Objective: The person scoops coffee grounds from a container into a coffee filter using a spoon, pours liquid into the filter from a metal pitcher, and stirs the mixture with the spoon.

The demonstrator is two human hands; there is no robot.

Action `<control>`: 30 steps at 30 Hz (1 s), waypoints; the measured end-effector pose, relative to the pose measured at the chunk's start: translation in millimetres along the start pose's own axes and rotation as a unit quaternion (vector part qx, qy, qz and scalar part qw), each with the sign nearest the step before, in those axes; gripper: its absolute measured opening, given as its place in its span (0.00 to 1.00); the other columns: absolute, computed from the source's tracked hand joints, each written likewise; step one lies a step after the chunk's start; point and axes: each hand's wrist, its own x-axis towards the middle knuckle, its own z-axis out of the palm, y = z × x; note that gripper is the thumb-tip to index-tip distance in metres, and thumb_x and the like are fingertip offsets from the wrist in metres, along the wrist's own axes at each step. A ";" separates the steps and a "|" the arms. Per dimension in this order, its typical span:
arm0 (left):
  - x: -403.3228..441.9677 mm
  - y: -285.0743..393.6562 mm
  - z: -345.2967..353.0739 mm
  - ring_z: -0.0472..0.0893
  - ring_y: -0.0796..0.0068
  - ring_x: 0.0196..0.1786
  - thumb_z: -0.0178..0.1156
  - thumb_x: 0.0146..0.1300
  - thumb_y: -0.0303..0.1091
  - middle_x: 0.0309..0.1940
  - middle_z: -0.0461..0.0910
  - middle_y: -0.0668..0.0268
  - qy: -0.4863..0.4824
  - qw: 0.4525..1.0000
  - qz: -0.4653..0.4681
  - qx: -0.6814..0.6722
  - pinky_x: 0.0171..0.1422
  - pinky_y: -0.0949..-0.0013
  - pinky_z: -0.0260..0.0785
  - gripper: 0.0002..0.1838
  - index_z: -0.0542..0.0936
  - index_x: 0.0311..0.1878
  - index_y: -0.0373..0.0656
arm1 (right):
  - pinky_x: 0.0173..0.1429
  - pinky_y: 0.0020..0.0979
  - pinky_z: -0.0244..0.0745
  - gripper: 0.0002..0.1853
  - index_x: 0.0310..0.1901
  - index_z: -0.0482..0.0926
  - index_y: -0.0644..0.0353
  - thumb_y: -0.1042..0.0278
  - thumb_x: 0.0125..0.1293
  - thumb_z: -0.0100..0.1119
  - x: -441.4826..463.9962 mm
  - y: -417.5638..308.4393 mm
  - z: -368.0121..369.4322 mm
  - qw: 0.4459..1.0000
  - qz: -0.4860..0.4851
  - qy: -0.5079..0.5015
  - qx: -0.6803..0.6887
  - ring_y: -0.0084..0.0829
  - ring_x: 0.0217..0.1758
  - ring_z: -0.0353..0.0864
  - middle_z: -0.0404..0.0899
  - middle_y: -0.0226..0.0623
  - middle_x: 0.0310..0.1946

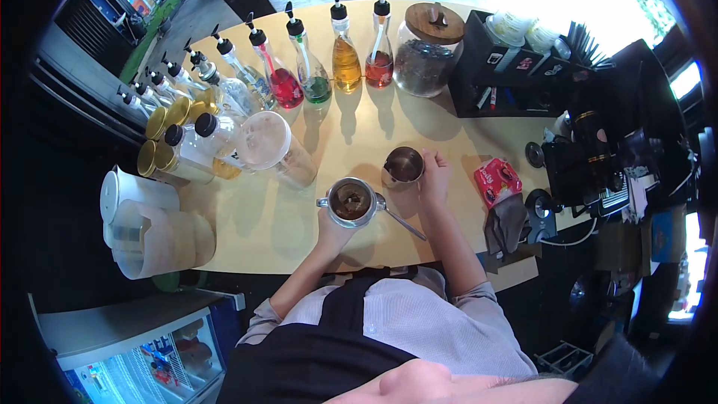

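Note:
A round metal strainer (351,200) with dark wet contents sits low in the middle of the view. My left hand (335,233) is closed at its near side, around what it rests on, partly hidden beneath the rim. Just right of it is a metal pitcher (404,165), dark inside, and my right hand (436,178) grips its handle side. A long metal spoon (404,222) slants down to the right beside the strainer.
Pump-top syrup bottles (346,60) curve along the counter's far edge, beside a wood-lidded jar (425,60). Left stand a tall plastic container (293,161) and pitchers (161,243). Right are a red packet (497,182), a grey cloth (506,223) and a black organizer (490,67).

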 end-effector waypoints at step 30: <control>-0.6 -17.5 1.9 0.86 0.73 0.45 0.81 0.46 0.37 0.43 0.86 0.63 -0.003 1.000 0.014 -0.008 0.52 0.67 0.78 0.27 0.82 0.49 0.39 | 0.44 0.39 0.79 0.12 0.41 0.82 0.63 0.70 0.55 0.64 -89.8 -94.1 -33.8 0.750 -0.059 -0.345 -0.561 0.42 0.37 0.85 0.84 0.44 0.30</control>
